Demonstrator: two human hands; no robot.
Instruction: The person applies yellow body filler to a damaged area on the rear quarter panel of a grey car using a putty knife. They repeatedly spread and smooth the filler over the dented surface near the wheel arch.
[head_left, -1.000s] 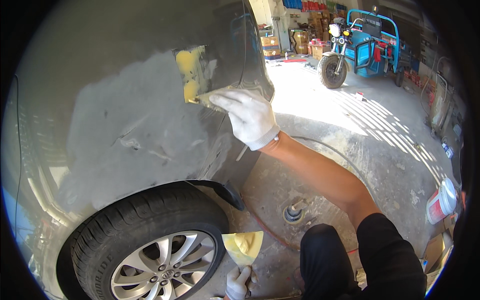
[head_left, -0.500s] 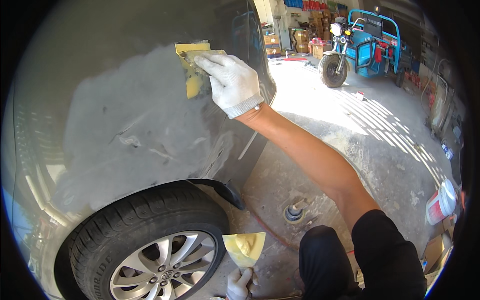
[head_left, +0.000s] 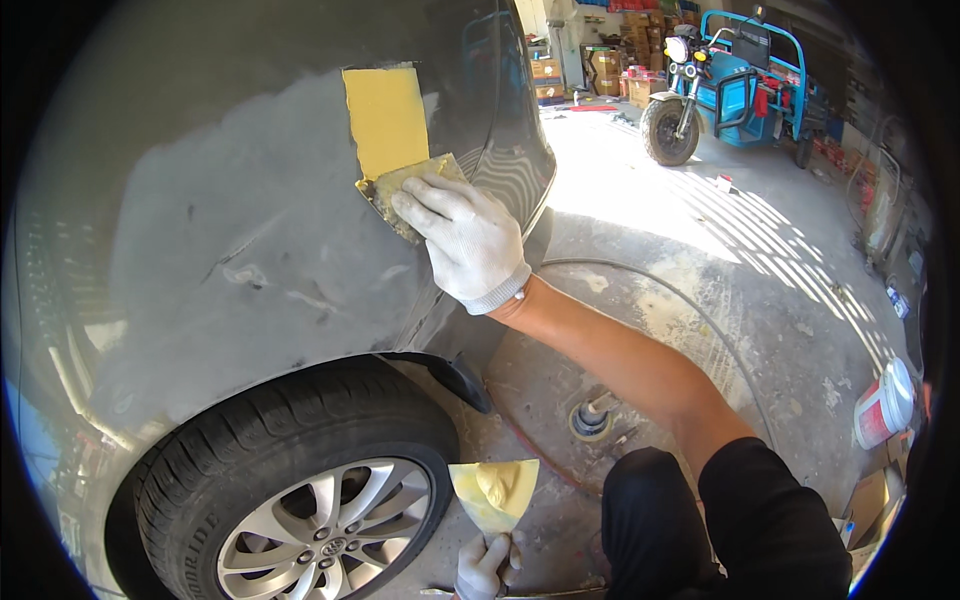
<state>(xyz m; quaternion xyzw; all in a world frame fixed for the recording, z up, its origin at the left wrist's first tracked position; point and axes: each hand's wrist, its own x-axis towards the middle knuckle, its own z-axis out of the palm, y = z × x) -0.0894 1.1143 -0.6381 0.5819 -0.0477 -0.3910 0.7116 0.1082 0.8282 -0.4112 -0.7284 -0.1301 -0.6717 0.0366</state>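
My right hand (head_left: 465,235), in a white knit glove, grips a flat putty spreader (head_left: 425,185) and presses it to the car's rear panel (head_left: 200,290). Above the spreader runs a smooth band of yellow filler (head_left: 385,122), with a bead of it gathered at the blade's left corner. Around it the grey paint is sanded dull, with scratches and small bare marks further down. Low in the view, my gloved left hand (head_left: 483,567) closes round the handle of a putty knife (head_left: 495,510), its wide blade upward with a lump of yellow filler (head_left: 497,483) on it.
Below the panel is the car wheel (head_left: 325,530) in its arch, beside a mud flap (head_left: 460,385). A round tool (head_left: 590,420) and a hose (head_left: 690,300) lie on the concrete floor. At right stands a white bucket (head_left: 884,405); a blue cargo tricycle (head_left: 735,95) is parked behind.
My right hand has drawn the spreader down the panel, and the filler behind it is now an even yellow rectangle. The left hand with the putty knife has barely moved.
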